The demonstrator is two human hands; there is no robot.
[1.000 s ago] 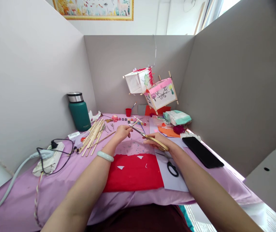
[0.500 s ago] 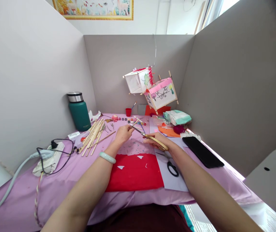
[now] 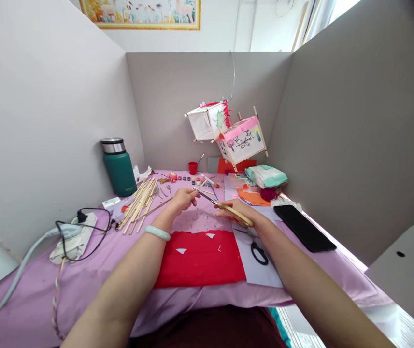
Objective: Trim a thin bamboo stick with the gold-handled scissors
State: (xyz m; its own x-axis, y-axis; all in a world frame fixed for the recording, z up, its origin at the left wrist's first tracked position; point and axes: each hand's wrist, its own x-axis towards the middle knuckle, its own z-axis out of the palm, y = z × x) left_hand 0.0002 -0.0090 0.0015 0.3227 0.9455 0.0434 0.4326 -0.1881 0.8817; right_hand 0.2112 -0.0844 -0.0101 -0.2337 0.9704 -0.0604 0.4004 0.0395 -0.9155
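Observation:
My right hand (image 3: 233, 211) is closed round a pair of scissors (image 3: 210, 198) with tan-yellow handles. The blades point up and left, with their tips by the fingers of my left hand (image 3: 185, 199). That left hand is closed, fingers bent together; whatever it may pinch at the blade tips is too small to make out. Below both hands lies a red sheet (image 3: 199, 268) with a few small white scraps (image 3: 181, 251) on it. Under my right forearm a second pair of scissors (image 3: 259, 253), black-handled, rests on pale paper (image 3: 263, 275).
Wooden sticks (image 3: 139, 205) and a green bottle (image 3: 119, 169) stand left, near a power strip (image 3: 74, 241) with cables. Two paper lanterns (image 3: 245, 140) hang at the back. A black phone (image 3: 304, 228) and a wipes pack (image 3: 265, 176) are right. Paint pots (image 3: 188, 179) sit behind.
My left hand has shifted slightly left, and its fingers sit a little lower at the blade tips. The right hand and its scissors have hardly moved.

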